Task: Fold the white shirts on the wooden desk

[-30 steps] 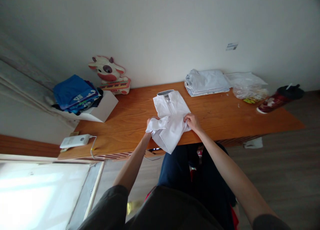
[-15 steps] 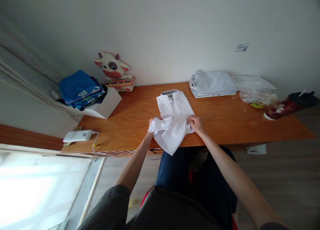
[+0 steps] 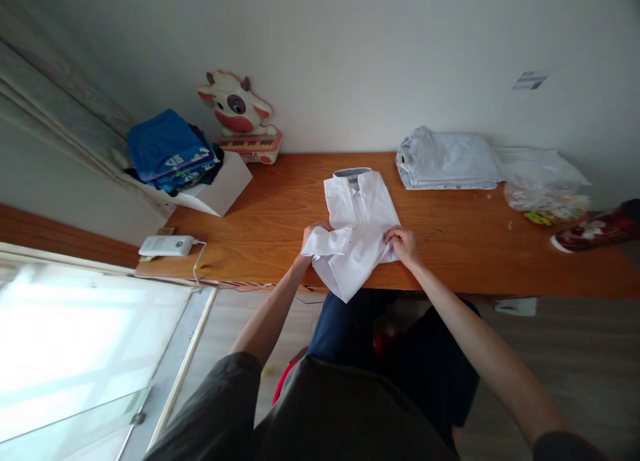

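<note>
A white collared shirt [image 3: 364,214] lies partly folded on the wooden tabletop, collar toward the wall. Its lower end hangs over the front edge, above my knees. At the shirt's left side, my left hand [image 3: 311,239] grips it, with the fingers mostly covered by a sleeve that drapes across the front. My right hand [image 3: 404,243] pinches the cloth at the right side, thumb and fingers closed.
Along the wall stand a white box [image 3: 227,187] of folded blue clothes [image 3: 170,147], a cow toy keyboard [image 3: 245,117], a folded pale-blue stack [image 3: 450,159] and a plastic bag [image 3: 545,197]. A dark red cup [image 3: 597,231] and a corded white device [image 3: 167,245] sit near the ends.
My view has turned slightly, shifting the whole scene in the picture. Both hands keep their hold at the shirt's sides, and the shirt looks nearly the same.
</note>
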Motion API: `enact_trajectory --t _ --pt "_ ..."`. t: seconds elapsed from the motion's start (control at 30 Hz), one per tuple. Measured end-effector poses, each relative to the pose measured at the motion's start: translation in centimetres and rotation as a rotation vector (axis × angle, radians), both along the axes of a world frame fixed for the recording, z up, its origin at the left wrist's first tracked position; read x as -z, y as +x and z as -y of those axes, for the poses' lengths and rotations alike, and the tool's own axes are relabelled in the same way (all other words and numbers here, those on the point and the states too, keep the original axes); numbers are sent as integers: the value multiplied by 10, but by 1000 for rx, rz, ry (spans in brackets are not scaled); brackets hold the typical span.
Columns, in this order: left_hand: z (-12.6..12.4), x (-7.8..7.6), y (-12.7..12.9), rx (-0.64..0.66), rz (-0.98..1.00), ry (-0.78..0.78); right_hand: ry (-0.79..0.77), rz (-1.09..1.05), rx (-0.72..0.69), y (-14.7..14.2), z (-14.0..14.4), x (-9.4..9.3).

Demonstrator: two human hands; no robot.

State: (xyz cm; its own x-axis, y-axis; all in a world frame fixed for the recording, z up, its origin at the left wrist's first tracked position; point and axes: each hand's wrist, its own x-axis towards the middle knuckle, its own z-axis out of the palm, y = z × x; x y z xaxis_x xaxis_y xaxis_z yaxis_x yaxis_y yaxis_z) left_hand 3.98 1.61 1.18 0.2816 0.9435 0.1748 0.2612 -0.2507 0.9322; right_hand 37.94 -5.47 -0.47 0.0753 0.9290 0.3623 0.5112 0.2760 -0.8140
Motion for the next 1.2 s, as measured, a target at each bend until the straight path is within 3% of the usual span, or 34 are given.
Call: enact_trajectory --t 0.27,0.67,1.0,1.1,1.2 --pt "-4 -11 5 -23 -122 76 30 42 -30 -3 -2 -5" --pt "-9 -6 13 -41 -337 149 85 199 -72 -1 1 -9" --pt "-10 -6 29 -177 -231 136 87 266 -127 -2 12 -25" --pt "-9 -7 35 -215 -183 106 204 350 -298 -6 25 -22" --pt "-10 -9 41 -267 -163 -4 309 484 -663 -13 35 -21"
